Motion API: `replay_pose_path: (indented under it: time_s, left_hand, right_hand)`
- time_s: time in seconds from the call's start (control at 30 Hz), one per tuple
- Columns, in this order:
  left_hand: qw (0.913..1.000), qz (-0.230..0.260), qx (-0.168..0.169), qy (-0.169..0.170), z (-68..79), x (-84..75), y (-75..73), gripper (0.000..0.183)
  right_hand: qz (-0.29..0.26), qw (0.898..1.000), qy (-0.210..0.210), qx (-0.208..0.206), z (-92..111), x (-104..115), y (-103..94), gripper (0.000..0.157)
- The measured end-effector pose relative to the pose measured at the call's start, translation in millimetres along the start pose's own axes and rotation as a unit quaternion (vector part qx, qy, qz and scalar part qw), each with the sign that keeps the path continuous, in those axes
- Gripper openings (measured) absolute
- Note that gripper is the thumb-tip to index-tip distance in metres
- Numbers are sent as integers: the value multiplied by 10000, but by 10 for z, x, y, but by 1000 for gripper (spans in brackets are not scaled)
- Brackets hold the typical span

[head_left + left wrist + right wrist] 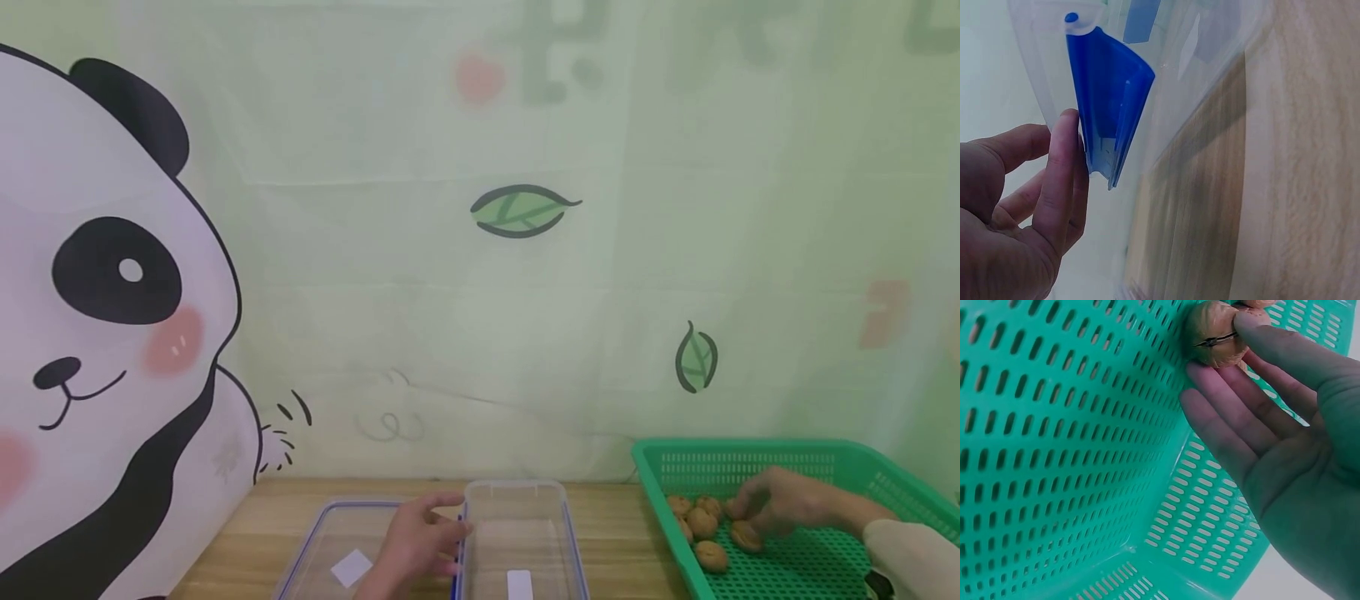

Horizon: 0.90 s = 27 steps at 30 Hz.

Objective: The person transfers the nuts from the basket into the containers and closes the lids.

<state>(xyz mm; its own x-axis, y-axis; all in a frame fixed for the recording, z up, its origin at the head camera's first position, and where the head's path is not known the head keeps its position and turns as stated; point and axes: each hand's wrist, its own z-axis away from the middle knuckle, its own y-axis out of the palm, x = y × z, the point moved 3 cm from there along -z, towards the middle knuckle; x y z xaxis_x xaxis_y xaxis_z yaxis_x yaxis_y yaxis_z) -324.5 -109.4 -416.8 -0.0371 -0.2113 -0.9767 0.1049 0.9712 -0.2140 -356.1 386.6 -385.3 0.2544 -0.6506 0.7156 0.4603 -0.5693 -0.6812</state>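
One green basket [750, 445] stands on the wooden bench [618, 533], right of one clear box [515, 484] near the back edge. At least seven walnuts [702, 524] show toward the basket's left wall. There the right hand [783, 502] pinches a walnut with a split seam between thumb and fingers. The left hand [420, 537], fingers loosely spread, touches the box's left side beside a blue latch [1107, 87]; one clear lid [345, 533] lies left of it.

Panda [112, 350], green leaves [522, 213] on pale backdrop [375, 283]; wooden tabletop [622, 537].
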Motion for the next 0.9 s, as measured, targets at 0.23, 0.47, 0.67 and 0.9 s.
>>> replay_pose_path:
  time_s: [0.23,0.47,0.67,0.9]
  left_hand:
    - [10000,33,36,-62,-10,26,2,52]
    - [9999,121,-29,-116,-12,15,7,51]
    - [9998,122,-40,-177,-6,29,10,52]
    - [9997,237,42,-14,-3,46,10,52]
  right_hand:
    - [-27,10000,-50,34,-21,-13,11,29]
    - [-26,9997,-240,-94,1,127,-53,33]
    - [290,9982,-272,-459,18,328,-84,38]
    - [552,9913,-513,-1077,29,665,-90,35]
